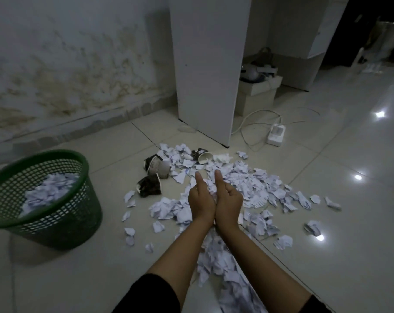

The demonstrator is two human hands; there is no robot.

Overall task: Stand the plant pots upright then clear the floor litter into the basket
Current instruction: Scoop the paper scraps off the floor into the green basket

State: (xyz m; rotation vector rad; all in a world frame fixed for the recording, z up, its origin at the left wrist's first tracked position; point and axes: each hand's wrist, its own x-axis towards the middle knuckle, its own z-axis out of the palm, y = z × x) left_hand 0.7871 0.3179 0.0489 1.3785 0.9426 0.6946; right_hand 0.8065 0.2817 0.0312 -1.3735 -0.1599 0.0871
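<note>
A wide pile of crumpled white paper scraps [254, 184] covers the tiled floor in front of me. My left hand [200, 199] and right hand [228, 201] are pressed side by side over its middle, thumbs pointing forward and fingers curled down around a bunch of scraps between the palms. A green mesh basket [74, 222] stands tilted at the left, partly filled with paper scraps [47, 190]. Three dark patterned paper cups [154, 166] [149, 186] [202, 155] lie on their sides at the pile's far left edge. No plant pots show.
A white cabinet panel [205, 64] stands just beyond the pile. A white power strip [276, 133] with a looping cable lies to its right, and a white box [257, 91] of items sits behind. A stained wall [67, 75] runs along the left.
</note>
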